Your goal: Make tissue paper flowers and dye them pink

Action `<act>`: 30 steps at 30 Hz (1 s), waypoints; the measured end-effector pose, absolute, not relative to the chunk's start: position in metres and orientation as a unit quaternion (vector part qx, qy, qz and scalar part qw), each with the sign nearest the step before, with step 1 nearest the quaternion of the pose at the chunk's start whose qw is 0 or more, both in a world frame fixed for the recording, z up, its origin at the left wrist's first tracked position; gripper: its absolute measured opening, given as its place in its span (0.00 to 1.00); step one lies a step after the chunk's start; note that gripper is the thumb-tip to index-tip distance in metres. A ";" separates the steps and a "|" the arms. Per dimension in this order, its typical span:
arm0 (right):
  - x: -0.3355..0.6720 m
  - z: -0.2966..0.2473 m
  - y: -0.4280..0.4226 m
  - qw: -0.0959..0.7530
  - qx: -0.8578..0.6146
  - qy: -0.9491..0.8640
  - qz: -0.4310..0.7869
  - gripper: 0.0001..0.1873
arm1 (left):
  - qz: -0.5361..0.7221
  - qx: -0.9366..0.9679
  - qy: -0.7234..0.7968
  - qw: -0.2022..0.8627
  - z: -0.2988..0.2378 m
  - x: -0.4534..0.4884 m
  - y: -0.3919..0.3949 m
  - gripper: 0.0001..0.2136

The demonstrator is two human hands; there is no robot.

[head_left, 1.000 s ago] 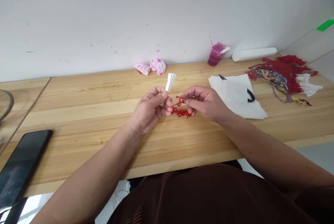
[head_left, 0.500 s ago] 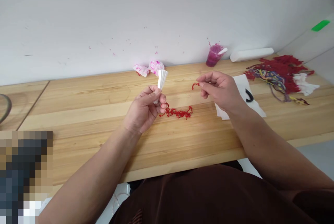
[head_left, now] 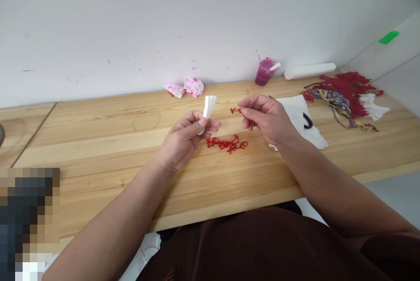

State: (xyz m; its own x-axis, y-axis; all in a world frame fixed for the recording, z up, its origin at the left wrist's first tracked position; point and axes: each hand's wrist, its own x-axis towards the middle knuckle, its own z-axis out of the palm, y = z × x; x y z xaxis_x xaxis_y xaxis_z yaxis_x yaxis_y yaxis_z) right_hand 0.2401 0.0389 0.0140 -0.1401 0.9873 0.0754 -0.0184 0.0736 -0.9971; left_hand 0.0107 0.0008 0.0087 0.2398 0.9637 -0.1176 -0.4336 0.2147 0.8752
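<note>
Between the thumb and fingers of my left hand [head_left: 185, 139] is a pleated strip of white paper [head_left: 210, 106], its folds fanning out at the top. My right hand [head_left: 264, 119] pinches a short piece of red yarn [head_left: 235, 110], whose curly end sticks out to the left toward the paper. The two hands are apart, a small gap between them. A loose heap of red yarn pieces [head_left: 226, 143] lies on the wooden table [head_left: 108, 158], just below and between the hands.
White paper sheets [head_left: 293, 108] with a black curved object [head_left: 307, 120] lie beyond my right wrist. A cup of purple liquid [head_left: 265, 72], a white roll [head_left: 310, 71] and pink-stained paper bundles [head_left: 194, 87] stand along the wall. Tangled yarn [head_left: 348, 93] fills the right corner.
My right hand has moved left with its yarn, closer to the paper. The pleated paper has shifted slightly right, and some left fingers have stretched outward. The view has turned slightly.
</note>
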 end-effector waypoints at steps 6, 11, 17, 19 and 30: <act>0.242 0.017 0.037 0.466 -0.474 -0.582 0.469 0.09 | 0.481 0.345 0.340 0.731 0.011 0.014 -0.001 0.08; 0.253 0.024 0.038 0.348 -0.547 -0.723 0.239 0.02 | 0.473 0.352 0.343 0.731 0.010 0.013 -0.001 0.07; 0.259 0.033 0.036 0.106 -0.435 -0.858 0.253 0.10 | 0.477 0.351 0.348 0.727 0.009 0.012 0.000 0.05; 0.258 0.034 0.035 0.051 -0.416 -0.873 0.250 0.06 | 0.478 0.350 0.350 0.725 0.010 0.013 0.000 0.05; 0.253 0.035 0.027 0.196 -0.361 -0.742 0.530 0.09 | 0.471 0.337 0.347 0.738 0.015 0.019 -0.009 0.07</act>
State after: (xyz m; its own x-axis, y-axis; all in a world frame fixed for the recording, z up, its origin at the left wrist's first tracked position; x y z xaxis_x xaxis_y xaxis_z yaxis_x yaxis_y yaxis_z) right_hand 0.2526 0.0274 0.0351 -0.6633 0.7427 -0.0917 0.3272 0.1777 -0.9281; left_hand 0.0190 -0.0087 0.0152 0.3168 0.9284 -0.1941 -0.4607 0.3295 0.8241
